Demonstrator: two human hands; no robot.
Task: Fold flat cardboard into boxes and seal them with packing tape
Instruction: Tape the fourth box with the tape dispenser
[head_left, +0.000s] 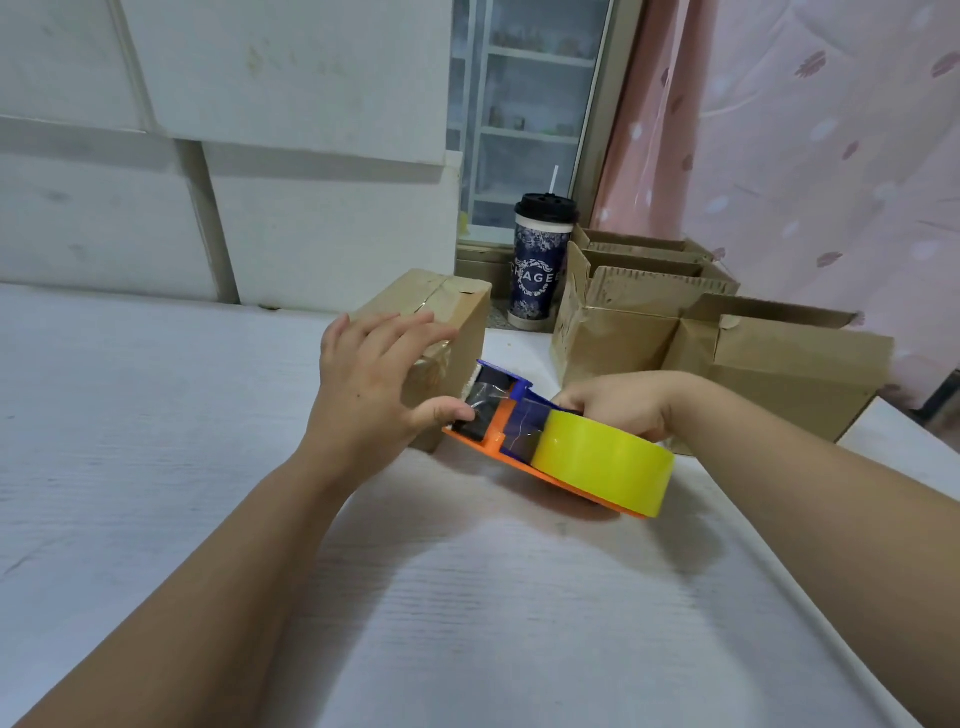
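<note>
A closed brown cardboard box (457, 312) with clear tape along its top seam stands on the white table (467, 597). My left hand (374, 384) rests flat on the box's near top edge, fingers spread, its thumb touching the front of the dispenser. My right hand (618, 402) grips an orange and blue tape dispenser (498, 421) with a yellow tape roll (608, 465). The dispenser's front end sits against the near right side of the box. A strip of clear tape shows at the dispenser's mouth.
Several open-topped cardboard boxes (727, 332) stand at the back right of the table. A dark patterned cup with a black lid and straw (540, 265) is on the sill behind the taped box. A pink curtain (810, 130) hangs at right, white wall panels at left.
</note>
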